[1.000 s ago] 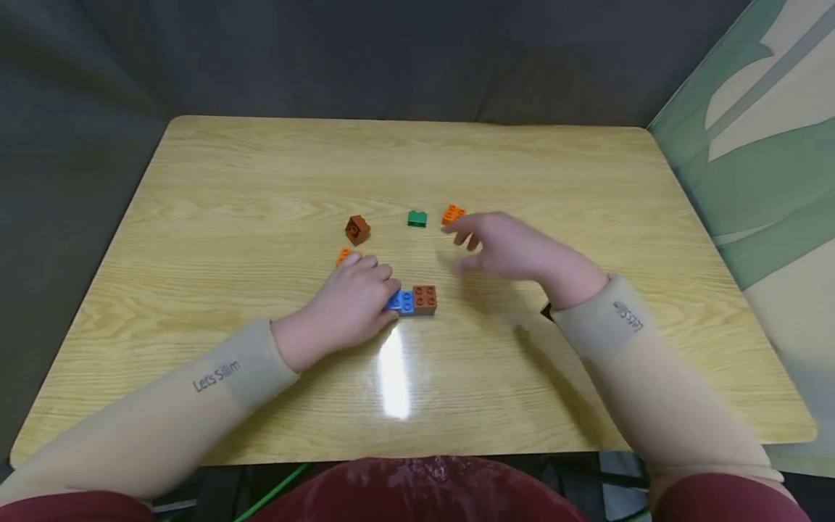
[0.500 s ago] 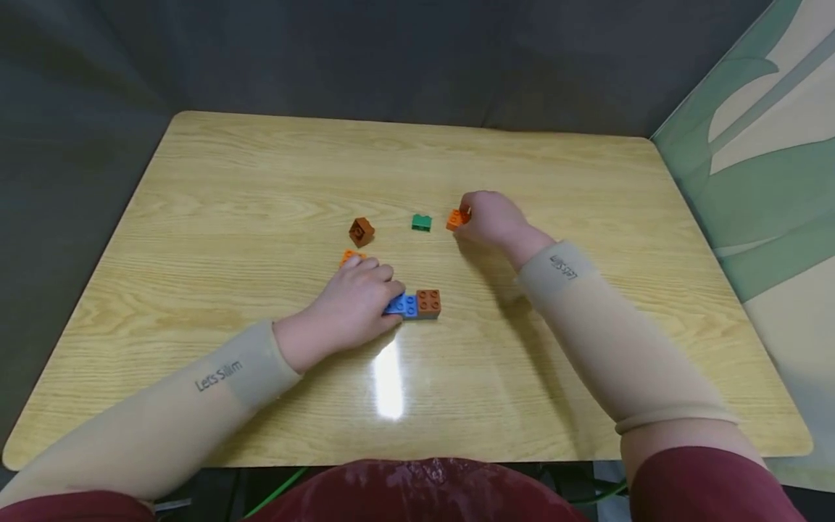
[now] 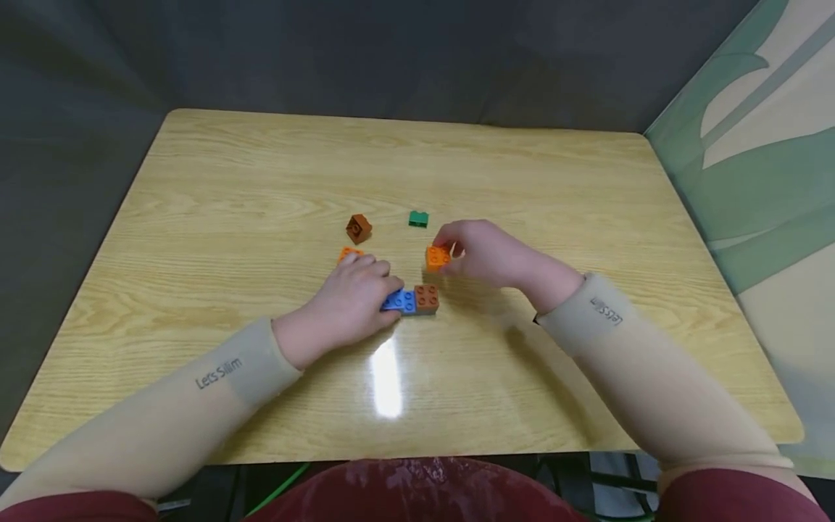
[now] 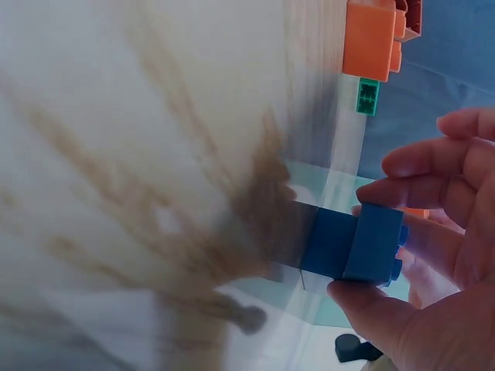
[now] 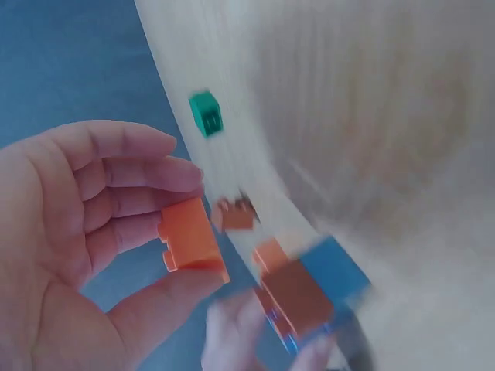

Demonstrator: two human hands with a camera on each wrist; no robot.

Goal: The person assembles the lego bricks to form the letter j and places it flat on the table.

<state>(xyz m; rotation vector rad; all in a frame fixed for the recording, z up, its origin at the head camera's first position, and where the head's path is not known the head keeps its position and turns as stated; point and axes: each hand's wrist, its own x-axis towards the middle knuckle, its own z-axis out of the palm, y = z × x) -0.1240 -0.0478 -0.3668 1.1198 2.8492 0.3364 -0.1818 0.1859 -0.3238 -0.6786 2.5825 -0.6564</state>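
Observation:
My left hand (image 3: 346,304) grips a joined block of toy bricks near the middle of the table. Studded blue bricks (image 3: 401,301) show beyond its fingers, and a brown brick (image 3: 427,296) sits at the right end. In the left wrist view, thumb and fingertips pinch an upper blue brick (image 4: 377,243). Just behind and right of this block, my right hand (image 3: 492,254) holds an orange brick (image 3: 438,258) between thumb and fingers. The right wrist view shows that orange brick (image 5: 192,236) with its studs towards the palm. The left hand covers part of the block.
A tipped brown brick (image 3: 358,229) lies behind my left hand, its hollow side showing. Another orange brick (image 3: 350,252) is partly hidden by the left fingers. Farther back sits a small green brick (image 3: 418,219). Dark cloth (image 3: 417,58) hangs beyond the wooden table (image 3: 274,174).
My right hand reached to the orange brick at the back right, took hold of it and brought it nearer, towards the joined bricks. My left hand has stayed in place.

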